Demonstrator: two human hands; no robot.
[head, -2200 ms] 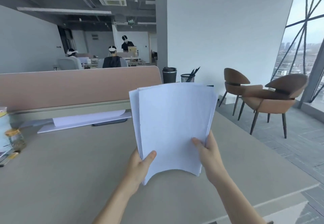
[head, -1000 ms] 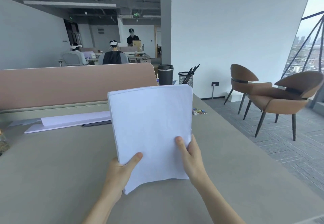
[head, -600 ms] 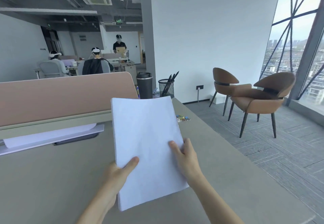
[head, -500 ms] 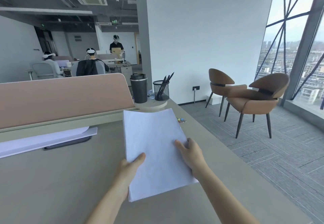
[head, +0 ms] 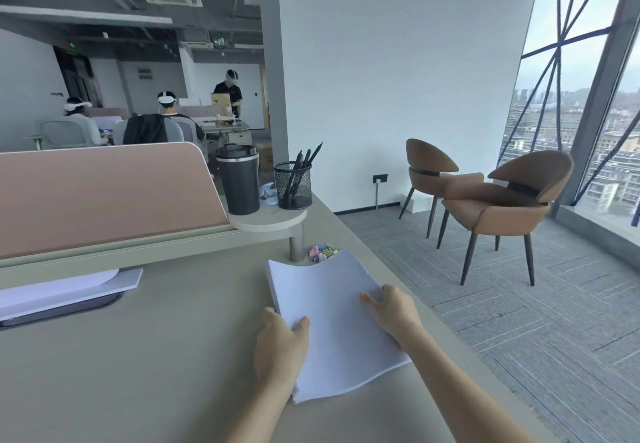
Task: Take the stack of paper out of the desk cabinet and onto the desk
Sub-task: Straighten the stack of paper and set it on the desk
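Desk: broad, bare surface at left and near. Stack of paper lies on its right part, long axis running near to far, far edge curled up. Left hand pinches the left edge, thumb on top. Right hand grips the right edge. Both equally near; release looks next.

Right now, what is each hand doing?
Left hand: gripping the paper stack by its left edge.
Right hand: gripping the stack's right edge.
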